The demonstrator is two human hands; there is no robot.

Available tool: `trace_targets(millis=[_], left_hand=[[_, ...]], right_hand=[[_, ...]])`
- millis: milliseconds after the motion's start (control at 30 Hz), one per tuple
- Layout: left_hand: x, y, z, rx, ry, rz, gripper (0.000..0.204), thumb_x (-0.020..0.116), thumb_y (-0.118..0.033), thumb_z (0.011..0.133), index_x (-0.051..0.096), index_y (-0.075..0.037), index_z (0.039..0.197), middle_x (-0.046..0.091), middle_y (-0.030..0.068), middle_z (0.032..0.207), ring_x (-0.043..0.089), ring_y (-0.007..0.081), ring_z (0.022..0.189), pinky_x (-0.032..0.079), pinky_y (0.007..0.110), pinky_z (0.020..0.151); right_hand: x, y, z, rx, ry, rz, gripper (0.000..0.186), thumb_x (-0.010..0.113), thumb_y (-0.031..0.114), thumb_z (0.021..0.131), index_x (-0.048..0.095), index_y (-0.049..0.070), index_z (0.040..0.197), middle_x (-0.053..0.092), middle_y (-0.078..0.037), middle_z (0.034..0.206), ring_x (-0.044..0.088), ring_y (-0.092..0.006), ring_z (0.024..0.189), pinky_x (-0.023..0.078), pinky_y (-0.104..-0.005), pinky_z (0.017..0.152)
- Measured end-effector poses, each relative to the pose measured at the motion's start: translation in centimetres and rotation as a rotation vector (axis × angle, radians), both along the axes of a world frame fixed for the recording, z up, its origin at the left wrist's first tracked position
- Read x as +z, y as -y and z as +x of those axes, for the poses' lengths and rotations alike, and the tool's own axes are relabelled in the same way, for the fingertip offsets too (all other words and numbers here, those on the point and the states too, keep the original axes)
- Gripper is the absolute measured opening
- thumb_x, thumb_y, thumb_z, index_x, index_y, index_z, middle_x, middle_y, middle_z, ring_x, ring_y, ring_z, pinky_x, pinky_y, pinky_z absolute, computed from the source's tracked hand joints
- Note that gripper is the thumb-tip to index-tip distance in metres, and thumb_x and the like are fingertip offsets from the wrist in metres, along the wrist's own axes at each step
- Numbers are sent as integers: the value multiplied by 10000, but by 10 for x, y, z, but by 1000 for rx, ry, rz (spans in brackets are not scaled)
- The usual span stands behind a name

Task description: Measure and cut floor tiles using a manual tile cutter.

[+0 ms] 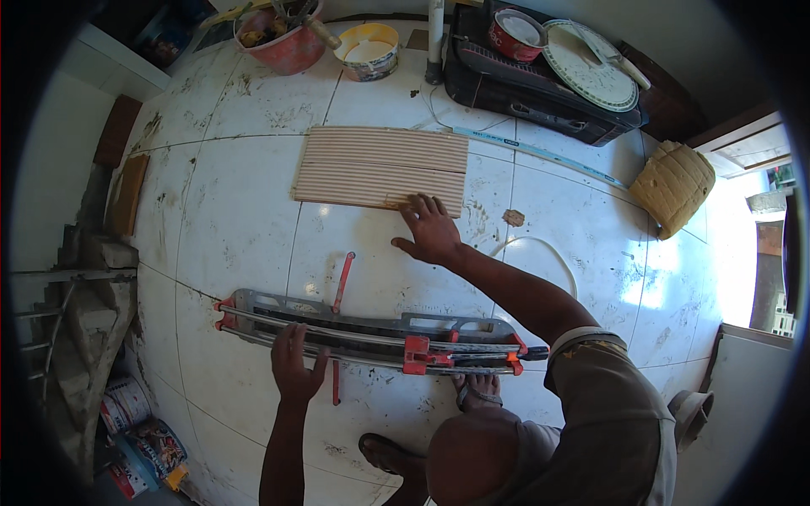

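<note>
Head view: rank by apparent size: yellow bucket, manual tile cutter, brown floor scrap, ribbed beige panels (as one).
1. Manual tile cutter
2. Ribbed beige panels, together
3. Yellow bucket
4. Brown floor scrap

Apparent size only; the bucket looks farther off.

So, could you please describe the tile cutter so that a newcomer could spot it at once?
On the white floor, find the striped beige panelling, with the right hand at its near edge. Just below it in the picture lies the tile cutter, with the left hand at its left half. Its long metal body and red fittings set it apart from the panelling.
</note>
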State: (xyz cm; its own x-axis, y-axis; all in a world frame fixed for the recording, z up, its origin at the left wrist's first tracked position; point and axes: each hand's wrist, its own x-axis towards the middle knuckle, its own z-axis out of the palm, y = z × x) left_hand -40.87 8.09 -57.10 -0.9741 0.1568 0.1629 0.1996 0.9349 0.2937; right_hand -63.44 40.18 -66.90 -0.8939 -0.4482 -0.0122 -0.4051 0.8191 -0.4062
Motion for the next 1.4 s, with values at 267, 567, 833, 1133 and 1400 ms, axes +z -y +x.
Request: trace_targets(millis=[267,567,833,1133,1400], left_hand=[[-72,18,46,959,189,923,561,661,-421,990,499,14,1306,601,103,1076,601,203,955,500,369,812],[-132,-32,8,840,99,1380,331,620,-329,1013,594,-23,1134,656,73,975,653,170,863,553,321,761],[-138,-131,-43,705,236,1287,393,719,-379,945,580,-22,1030,679,64,941,617,135,754,480,278,623],[-130,-156,-43,674,205,1428,405,728,-359,945,577,-25,1117,656,75,1029,638,161,879,528,293,732],[-132,-149,-43,736,296,1389,280,685,-368,967,615,-129,1093,620,-11,945,567,111,722,441,256,602]], right_hand=[[78,-25,211,311,265,-43,970,737,559,831,326,58,1553,552,-230,1346,591,-400,1190,497,-509,991],[58,-62,219,194,283,68,1057,784,229,735,190,81,1596,556,-187,1279,577,-383,1181,520,-450,984],[102,-164,166,51,494,249,994,832,420,752,316,139,1554,598,-196,1276,598,-382,1204,530,-485,951],[137,-307,121,-293,358,564,499,647,500,910,663,70,1162,722,-158,1074,693,-360,1042,558,-477,866],[41,-336,122,-157,576,372,508,670,550,890,700,62,1028,728,-180,979,701,-386,963,550,-497,821]])
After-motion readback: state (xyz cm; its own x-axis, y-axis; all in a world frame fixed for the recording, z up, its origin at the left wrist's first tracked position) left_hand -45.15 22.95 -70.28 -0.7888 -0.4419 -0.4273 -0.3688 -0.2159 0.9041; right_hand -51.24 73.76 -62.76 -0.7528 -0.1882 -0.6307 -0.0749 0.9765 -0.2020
